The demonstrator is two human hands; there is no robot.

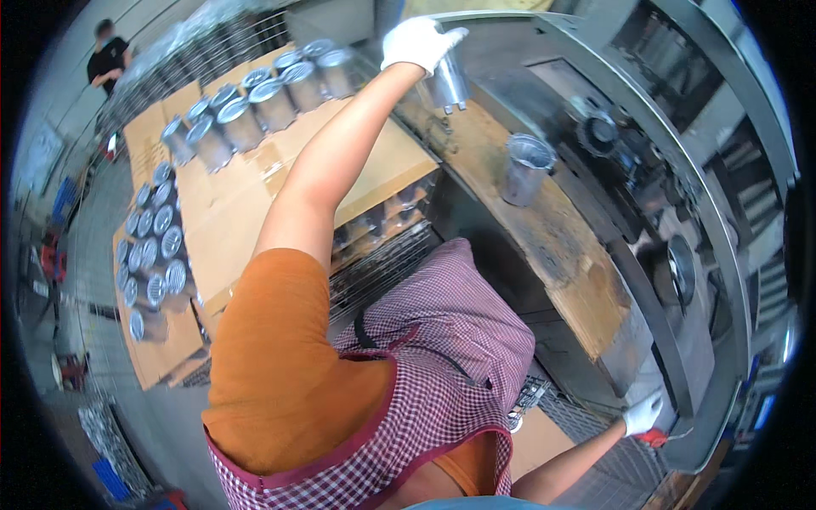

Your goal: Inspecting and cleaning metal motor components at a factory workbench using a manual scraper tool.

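Observation:
My left hand (416,46), in a white glove, reaches far forward past the corner of a cardboard-topped stack. Its fingers are closed around a shiny grey metal cylinder (448,85), held tilted above the far end of a worn wooden board (557,246). A similar hollow metal cylinder (523,174) stands upright on that board, its ribbed rim facing up. My right hand (643,415), also gloved in white, is low at the right by the machine's edge, right beside a red part (653,437). Its fingers are too small and turned away to read.
Several metal cylinders stand in rows on the cardboard sheet (229,200), with more on a lower cardboard layer (153,348) at the left. The machine's curved metal frame (680,170) arches along the right. Far off at the upper left stands another person (109,59).

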